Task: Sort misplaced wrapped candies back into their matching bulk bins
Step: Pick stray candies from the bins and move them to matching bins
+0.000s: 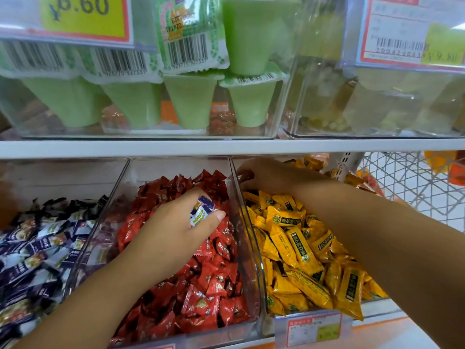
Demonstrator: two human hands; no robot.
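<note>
Three clear bulk bins stand side by side on the lower shelf. The left bin (114,187) holds dark blue and white wrapped candies (37,248), the middle bin (247,280) red candies (208,285), and the right bin (264,313) yellow candies (297,245). My left hand (176,227) is over the red pile and pinches a blue and white candy (202,211) between thumb and fingers. My right hand (261,175) reaches deep into the back of the yellow bin, fingers curled at the rear left corner; what they touch is hidden.
A white shelf edge (226,147) runs just above the bins. On the upper shelf, clear bins hold green jelly cups (191,102) and pale yellow cups (377,107). A wire cart (412,182) stands at the right. Price labels (312,329) hang on the bin fronts.
</note>
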